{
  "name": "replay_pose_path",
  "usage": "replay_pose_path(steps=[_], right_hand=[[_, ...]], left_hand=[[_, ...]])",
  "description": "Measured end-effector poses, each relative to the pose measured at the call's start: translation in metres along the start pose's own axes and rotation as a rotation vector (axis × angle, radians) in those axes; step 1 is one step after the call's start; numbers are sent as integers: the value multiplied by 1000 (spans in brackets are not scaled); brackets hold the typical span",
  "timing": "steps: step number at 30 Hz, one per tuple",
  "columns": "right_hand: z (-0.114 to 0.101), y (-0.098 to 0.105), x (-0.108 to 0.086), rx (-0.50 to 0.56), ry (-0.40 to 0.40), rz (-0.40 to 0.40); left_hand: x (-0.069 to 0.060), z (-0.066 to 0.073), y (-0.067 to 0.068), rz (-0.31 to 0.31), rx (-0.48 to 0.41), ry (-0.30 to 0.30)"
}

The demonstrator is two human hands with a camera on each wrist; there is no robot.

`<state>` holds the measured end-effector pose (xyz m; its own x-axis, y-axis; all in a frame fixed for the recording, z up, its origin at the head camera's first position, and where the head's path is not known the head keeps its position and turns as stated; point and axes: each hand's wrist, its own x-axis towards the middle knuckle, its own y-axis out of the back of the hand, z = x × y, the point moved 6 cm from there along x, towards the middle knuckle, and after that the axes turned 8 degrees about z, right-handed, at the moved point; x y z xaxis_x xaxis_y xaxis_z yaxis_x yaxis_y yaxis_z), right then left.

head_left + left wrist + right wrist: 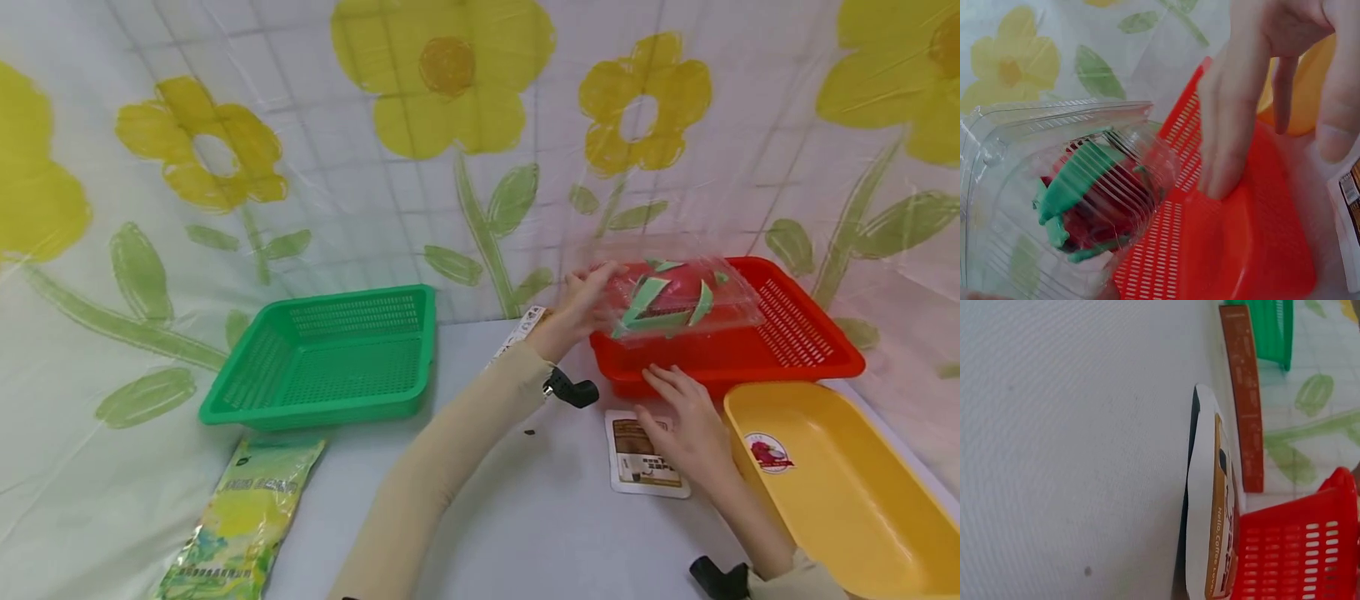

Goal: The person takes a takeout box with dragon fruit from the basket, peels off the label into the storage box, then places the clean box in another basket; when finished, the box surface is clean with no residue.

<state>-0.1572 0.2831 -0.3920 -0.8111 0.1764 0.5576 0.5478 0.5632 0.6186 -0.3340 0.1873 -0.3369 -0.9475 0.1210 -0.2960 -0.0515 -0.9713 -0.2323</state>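
Note:
My left hand (573,312) grips the left edge of a clear plastic clamshell box (738,310), tilted over the red basket (810,333). Inside the box lies a red dragon fruit (1100,200) with green flaps. In the left wrist view only a little of the left hand shows, low in the frame. My right hand (690,425) has its fingers extended, fingertips by the basket's front wall. Whether they touch it I cannot tell. Below this hand lies a flat white-and-brown coffee packet (637,458), partly covered by it.
A green basket (315,408) stands at the left, with a yellow-green packet (251,508) in front of it. To the right is a yellow tray (847,467). Behind the left forearm, a narrow brown-and-white box (1244,394) lies by the flowered backdrop.

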Motion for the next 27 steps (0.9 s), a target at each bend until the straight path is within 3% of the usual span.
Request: replay_pose_path(steps=[4, 9, 16, 22, 27], right_hand=[[0, 2, -2, 4, 4, -6], [1, 6, -4, -10, 13, -8], [0, 1, -7, -17, 28, -36], [-2, -1, -7, -20, 35, -33], [-3, -1, -6, 1, 46, -40]], left_hand=[[-3, -8, -15, 54, 90, 4], [-7, -16, -31, 33, 232, 11], [-2, -29, -29, 58, 416, 46], [1, -39, -25, 75, 428, 81], [-3, -41, -36, 48, 450, 109]])
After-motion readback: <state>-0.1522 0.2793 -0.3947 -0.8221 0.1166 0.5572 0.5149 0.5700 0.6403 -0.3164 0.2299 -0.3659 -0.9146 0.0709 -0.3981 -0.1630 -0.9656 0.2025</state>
